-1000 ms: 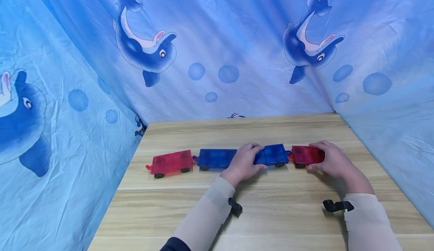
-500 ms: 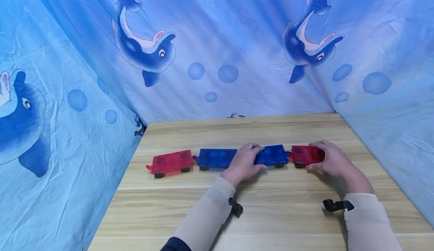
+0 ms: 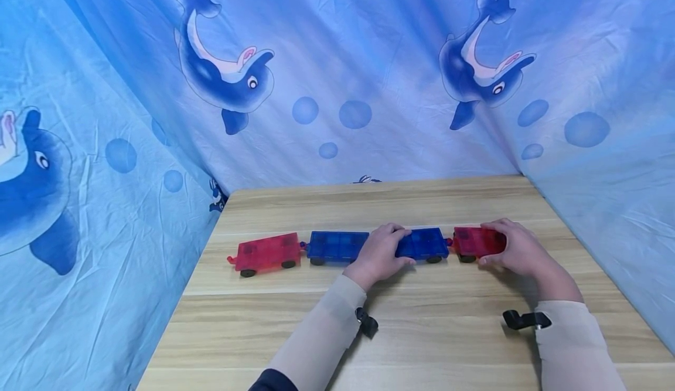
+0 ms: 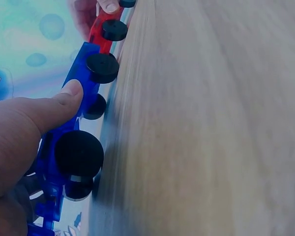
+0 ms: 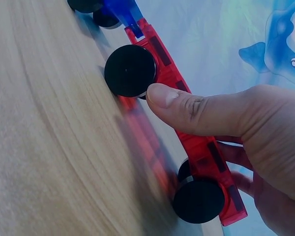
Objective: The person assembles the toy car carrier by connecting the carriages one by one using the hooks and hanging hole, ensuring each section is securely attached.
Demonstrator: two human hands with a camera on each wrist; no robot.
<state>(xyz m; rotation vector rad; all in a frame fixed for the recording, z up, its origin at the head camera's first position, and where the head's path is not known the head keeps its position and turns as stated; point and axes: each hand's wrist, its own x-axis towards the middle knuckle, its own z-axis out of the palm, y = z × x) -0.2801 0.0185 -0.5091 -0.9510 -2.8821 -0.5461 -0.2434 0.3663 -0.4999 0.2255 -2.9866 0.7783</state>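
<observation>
Translucent red and blue toy train cars with black wheels form a row across the table. My left hand (image 3: 378, 253) holds the right-hand blue car (image 3: 428, 243), thumb on the near side and fingers over the far edge. It hides the place where this car meets the other blue car (image 3: 337, 245). At the right end, my right hand (image 3: 515, 248) grips a red car (image 3: 471, 241) between thumb and fingers. In the right wrist view, that red car (image 5: 199, 157) meets the blue car (image 5: 125, 11) at a hook coupling.
Another red car (image 3: 268, 252) stands at the left end, its hook (image 3: 231, 260) pointing outward. The wooden table (image 3: 422, 332) reaches back to a blue dolphin-print cloth (image 3: 337, 57), which also hangs at both sides. Black wrist mounts (image 3: 367, 323) sit on both sleeves.
The right end of the blue car in my left hand has dipped slightly toward me, and the car lies straighter with the row. Both hands have stayed nearly in place.
</observation>
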